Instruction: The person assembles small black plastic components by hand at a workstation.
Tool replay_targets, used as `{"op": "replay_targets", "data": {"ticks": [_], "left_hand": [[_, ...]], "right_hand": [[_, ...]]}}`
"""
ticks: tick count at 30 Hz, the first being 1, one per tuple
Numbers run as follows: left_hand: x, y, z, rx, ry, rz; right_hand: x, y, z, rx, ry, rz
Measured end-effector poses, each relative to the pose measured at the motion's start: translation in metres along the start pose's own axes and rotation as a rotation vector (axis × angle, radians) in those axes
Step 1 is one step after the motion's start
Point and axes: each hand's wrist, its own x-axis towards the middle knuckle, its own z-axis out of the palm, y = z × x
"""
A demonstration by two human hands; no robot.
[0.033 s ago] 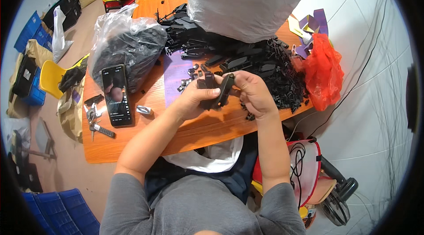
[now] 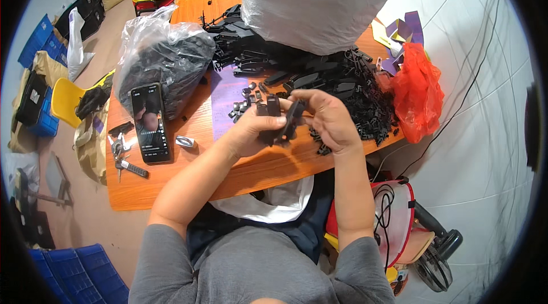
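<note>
As a blurred black piece (image 2: 293, 118) shifts slightly above the desk (image 2: 142, 190), apparently being worked in place, the left hand (image 2: 249, 131) grips a black part (image 2: 269, 107) beside it; the right hand (image 2: 331, 120) curls close, its hold unclear.

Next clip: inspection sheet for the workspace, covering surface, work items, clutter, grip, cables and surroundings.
Surface: orange table, bare along its near edge.
Work items: black parts in hand; dark heap beyond.
Clutter: phone, keys, filled clear bag, red bag, large white sack.
Grip: left hand holds the parts; right hand is close beside them, contact unclear.
Cables: black cable against white tiles; looped cord lower right.
Surroundings: yellow chairs, blue crates, fan.
</note>
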Motion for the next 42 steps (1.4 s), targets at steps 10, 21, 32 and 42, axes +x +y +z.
{"op": "replay_targets", "data": {"ticks": [10, 21, 32, 42], "left_hand": [[-0.083, -0.118, 0.008, 1.565, -0.158, -0.582], [-0.088, -0.077, 0.003, 1.493, -0.368, -0.404], [0.091, 0.049, -0.093, 2.323, 0.811, 0.381], [0.029, 0.015, -0.026, 0.282, 0.298, 0.180]], "right_hand": [[-0.003, 0.038, -0.025, -1.302, 0.282, -0.182], [0.015, 0.068, -0.011, -1.480, 0.370, -0.478], [-0.005, 0.057, 0.005, -0.987, 0.488, -0.300], [-0.013, 0.030, 0.034, -0.234, 0.542, -0.298]]}}
